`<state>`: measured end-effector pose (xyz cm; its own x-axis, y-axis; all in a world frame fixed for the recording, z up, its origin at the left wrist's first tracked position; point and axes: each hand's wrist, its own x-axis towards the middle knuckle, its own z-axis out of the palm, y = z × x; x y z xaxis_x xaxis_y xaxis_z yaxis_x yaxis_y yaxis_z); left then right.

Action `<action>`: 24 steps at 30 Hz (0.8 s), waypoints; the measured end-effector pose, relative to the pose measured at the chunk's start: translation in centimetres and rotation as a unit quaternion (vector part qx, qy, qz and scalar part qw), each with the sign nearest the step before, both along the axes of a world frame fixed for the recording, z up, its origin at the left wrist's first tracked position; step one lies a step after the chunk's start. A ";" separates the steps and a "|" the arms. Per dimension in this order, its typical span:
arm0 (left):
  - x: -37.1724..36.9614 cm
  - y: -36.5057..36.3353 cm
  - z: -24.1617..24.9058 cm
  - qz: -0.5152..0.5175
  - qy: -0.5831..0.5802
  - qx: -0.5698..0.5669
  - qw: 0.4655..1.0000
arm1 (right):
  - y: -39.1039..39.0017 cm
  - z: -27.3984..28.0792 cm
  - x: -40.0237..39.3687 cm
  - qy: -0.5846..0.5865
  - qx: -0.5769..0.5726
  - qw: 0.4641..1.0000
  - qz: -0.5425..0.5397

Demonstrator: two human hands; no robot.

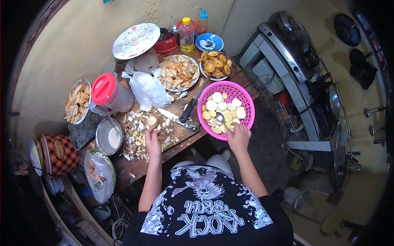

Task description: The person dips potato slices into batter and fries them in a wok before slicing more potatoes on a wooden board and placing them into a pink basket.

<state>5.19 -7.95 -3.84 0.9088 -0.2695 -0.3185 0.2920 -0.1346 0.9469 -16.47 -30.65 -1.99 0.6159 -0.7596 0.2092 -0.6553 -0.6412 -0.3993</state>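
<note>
My left hand [153, 142] is low over the cutting board [178, 107], its curled fingertips at the lower edge of a pale peeled potato [152, 121]. Around it lie many peel scraps [135, 137]. My right hand [239, 137] reaches over the near rim of a pink plastic basket [251, 107], fingers closed on the handle of a metal spoon [220, 117]. The spoon's bowl rests among pale round slices [217, 97] in the basket. Between my hands, a black-handled knife [189, 110] and a second knife with a silver blade [167, 114] lie on the board.
Behind the board are a white plastic bag [148, 92], a plate of folded triangular pastries [178, 74] and a bowl of fried slices [216, 65]. Left stand a red-lidded pitcher [117, 94] and a metal pot [99, 137] with white liquid. A stove [283, 45] is far right.
</note>
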 end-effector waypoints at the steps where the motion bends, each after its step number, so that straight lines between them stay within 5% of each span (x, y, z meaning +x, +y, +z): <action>1: -0.3 -0.1 0.0 -0.012 0.002 -0.003 1.000 | 0.2 -0.6 0.6 0.050 0.009 0.999 0.015; 4: -0.8 0.0 -0.5 -0.044 0.008 -0.021 0.999 | -0.3 -1.9 1.9 0.145 0.082 0.986 -0.002; 14: -1.4 0.7 -2.1 -0.047 0.032 0.004 0.998 | -3.6 0.1 0.6 0.045 -0.028 0.996 -0.070; 24: -3.0 -1.8 -1.8 -0.015 -0.063 0.101 0.993 | -8.1 1.1 4.7 -0.032 -0.135 0.989 0.054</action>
<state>2.20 -9.70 -5.67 0.9373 -0.2396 -0.2530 0.1654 -0.3331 0.9283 -11.79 -38.74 -0.84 0.6700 -0.6007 0.4362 -0.5554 -0.7955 -0.2425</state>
